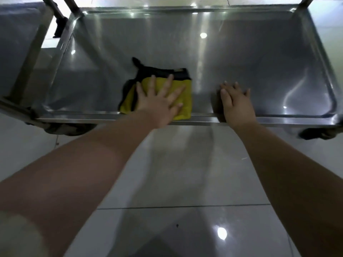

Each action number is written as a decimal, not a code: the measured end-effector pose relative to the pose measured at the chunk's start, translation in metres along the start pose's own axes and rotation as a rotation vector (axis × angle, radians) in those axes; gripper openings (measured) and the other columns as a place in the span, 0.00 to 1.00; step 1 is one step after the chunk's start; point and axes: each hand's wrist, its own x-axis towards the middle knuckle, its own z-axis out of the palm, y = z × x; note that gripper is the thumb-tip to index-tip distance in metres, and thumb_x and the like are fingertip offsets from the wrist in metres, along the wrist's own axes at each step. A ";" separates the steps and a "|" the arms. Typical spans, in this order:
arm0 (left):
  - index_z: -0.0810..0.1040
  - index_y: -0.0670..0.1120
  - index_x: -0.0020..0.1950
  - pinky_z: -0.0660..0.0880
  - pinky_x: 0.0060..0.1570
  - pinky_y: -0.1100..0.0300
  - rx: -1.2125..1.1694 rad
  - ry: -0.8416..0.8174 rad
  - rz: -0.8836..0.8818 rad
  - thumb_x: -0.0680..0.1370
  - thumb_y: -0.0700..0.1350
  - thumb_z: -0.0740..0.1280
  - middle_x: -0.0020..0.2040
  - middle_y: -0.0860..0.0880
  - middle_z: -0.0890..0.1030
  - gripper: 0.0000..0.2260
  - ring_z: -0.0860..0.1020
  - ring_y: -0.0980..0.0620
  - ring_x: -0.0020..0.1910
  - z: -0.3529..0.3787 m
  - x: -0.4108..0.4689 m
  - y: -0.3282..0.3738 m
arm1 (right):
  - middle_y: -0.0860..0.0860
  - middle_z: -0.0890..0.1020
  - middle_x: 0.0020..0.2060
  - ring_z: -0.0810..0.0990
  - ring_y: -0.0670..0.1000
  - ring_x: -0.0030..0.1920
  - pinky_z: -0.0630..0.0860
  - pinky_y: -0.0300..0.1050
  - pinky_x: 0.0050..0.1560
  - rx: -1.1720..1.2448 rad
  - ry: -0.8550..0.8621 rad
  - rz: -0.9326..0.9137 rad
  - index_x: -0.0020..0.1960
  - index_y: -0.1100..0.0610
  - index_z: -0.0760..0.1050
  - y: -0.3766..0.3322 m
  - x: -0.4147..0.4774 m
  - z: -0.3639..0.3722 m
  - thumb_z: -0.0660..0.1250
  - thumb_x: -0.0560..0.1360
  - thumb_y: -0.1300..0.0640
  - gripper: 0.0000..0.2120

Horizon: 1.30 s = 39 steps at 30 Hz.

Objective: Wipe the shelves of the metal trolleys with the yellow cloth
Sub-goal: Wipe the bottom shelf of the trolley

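The pale glossy tiled floor (185,182) takes up the lower half of the view, in front of the shelf, and both bare forearms cross it. Beyond it lies one wide steel trolley shelf (250,62) with a raised rim, taken here as the landmark. A second metal trolley (16,43) stands just beside the shelf's left end, partly cut off by the frame. Between the two, near the shelf's far left corner, sits a small dark fitting (60,26) that is too blurred to name.

Three uprights rise from the shelf's far corners, two at the left and one at the right. Two dark casters show under its front rim, one at the left corner (61,127) and one at the right corner (313,134).

One yellow cloth (187,110) with a black border lies folded on the shelf, left of centre, its near edge touching the front rim. The left hand (157,101) presses flat on it, fingers spread wide and straight, gripping nothing. The right hand (237,104) rests over the front rim just right of the cloth, apart from it, fingers laid forward onto the steel and holding nothing. Nothing lies on the bare steel to the right of it.
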 end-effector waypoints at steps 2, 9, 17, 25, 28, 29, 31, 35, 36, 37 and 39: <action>0.34 0.66 0.75 0.36 0.65 0.25 -0.016 -0.035 0.051 0.79 0.67 0.38 0.78 0.54 0.31 0.26 0.35 0.34 0.76 -0.007 0.010 0.056 | 0.56 0.70 0.72 0.56 0.55 0.77 0.43 0.50 0.77 0.103 0.003 0.069 0.71 0.54 0.71 0.000 0.000 -0.003 0.51 0.84 0.49 0.20; 0.37 0.61 0.78 0.32 0.67 0.29 -0.128 -0.136 0.136 0.80 0.65 0.43 0.77 0.52 0.30 0.28 0.31 0.38 0.75 -0.024 0.012 0.113 | 0.44 0.80 0.57 0.78 0.37 0.54 0.75 0.30 0.53 0.678 0.244 0.280 0.67 0.54 0.74 -0.008 -0.012 -0.017 0.64 0.78 0.53 0.18; 0.47 0.45 0.80 0.36 0.73 0.60 -0.125 0.008 0.483 0.82 0.56 0.59 0.80 0.44 0.45 0.33 0.45 0.48 0.79 -0.008 -0.033 0.034 | 0.56 0.71 0.71 0.62 0.58 0.75 0.58 0.56 0.74 -0.079 -0.139 -0.305 0.68 0.59 0.74 0.009 -0.051 -0.008 0.75 0.71 0.52 0.28; 0.64 0.44 0.76 0.51 0.75 0.59 -0.385 0.104 0.428 0.83 0.41 0.59 0.76 0.44 0.63 0.20 0.60 0.47 0.76 -0.013 -0.040 0.028 | 0.53 0.78 0.64 0.71 0.57 0.70 0.64 0.57 0.70 -0.156 -0.105 -0.233 0.62 0.57 0.79 -0.012 -0.048 -0.019 0.66 0.78 0.61 0.14; 0.67 0.46 0.75 0.63 0.68 0.58 -0.441 0.079 0.372 0.83 0.40 0.59 0.72 0.43 0.72 0.19 0.70 0.45 0.70 -0.027 -0.048 0.018 | 0.57 0.81 0.59 0.76 0.60 0.62 0.65 0.54 0.66 -0.288 -0.152 -0.270 0.62 0.57 0.79 -0.034 -0.052 -0.032 0.63 0.79 0.61 0.13; 0.69 0.46 0.74 0.66 0.64 0.57 -0.424 0.086 0.363 0.83 0.40 0.59 0.69 0.42 0.74 0.18 0.73 0.43 0.67 -0.033 -0.054 0.014 | 0.60 0.81 0.57 0.77 0.62 0.58 0.68 0.53 0.62 -0.276 -0.150 -0.274 0.62 0.59 0.79 -0.045 -0.056 -0.035 0.63 0.79 0.63 0.13; 0.72 0.44 0.72 0.67 0.63 0.54 -0.352 0.136 0.354 0.82 0.38 0.61 0.66 0.40 0.76 0.17 0.74 0.40 0.64 -0.050 -0.070 0.003 | 0.63 0.80 0.55 0.76 0.63 0.56 0.71 0.50 0.55 -0.233 -0.171 -0.236 0.64 0.61 0.77 -0.073 -0.066 -0.040 0.62 0.77 0.69 0.17; 0.74 0.42 0.70 0.64 0.70 0.47 -0.261 0.169 0.330 0.77 0.32 0.65 0.65 0.36 0.76 0.21 0.72 0.35 0.67 -0.105 -0.121 -0.026 | 0.60 0.81 0.54 0.77 0.63 0.54 0.70 0.50 0.53 -0.273 -0.242 -0.165 0.64 0.58 0.76 -0.142 -0.090 -0.063 0.62 0.75 0.69 0.20; 0.74 0.43 0.70 0.65 0.69 0.48 -0.234 0.143 0.313 0.77 0.35 0.66 0.65 0.36 0.77 0.20 0.73 0.36 0.66 -0.122 -0.135 -0.035 | 0.59 0.81 0.55 0.77 0.63 0.54 0.69 0.51 0.55 -0.260 -0.251 -0.161 0.64 0.57 0.77 -0.161 -0.098 -0.072 0.62 0.75 0.68 0.19; 0.73 0.45 0.70 0.67 0.66 0.50 -0.221 0.097 0.278 0.79 0.39 0.65 0.64 0.37 0.77 0.19 0.74 0.37 0.65 -0.140 -0.149 -0.044 | 0.58 0.81 0.55 0.77 0.62 0.55 0.69 0.50 0.56 -0.229 -0.257 -0.155 0.64 0.57 0.77 -0.181 -0.105 -0.082 0.63 0.75 0.67 0.19; 0.71 0.50 0.69 0.69 0.54 0.54 -0.257 0.019 0.192 0.82 0.49 0.61 0.60 0.41 0.78 0.16 0.75 0.40 0.59 -0.177 -0.181 -0.064 | 0.58 0.80 0.58 0.76 0.61 0.57 0.69 0.48 0.57 -0.148 -0.312 -0.139 0.65 0.56 0.77 -0.224 -0.117 -0.103 0.63 0.76 0.66 0.19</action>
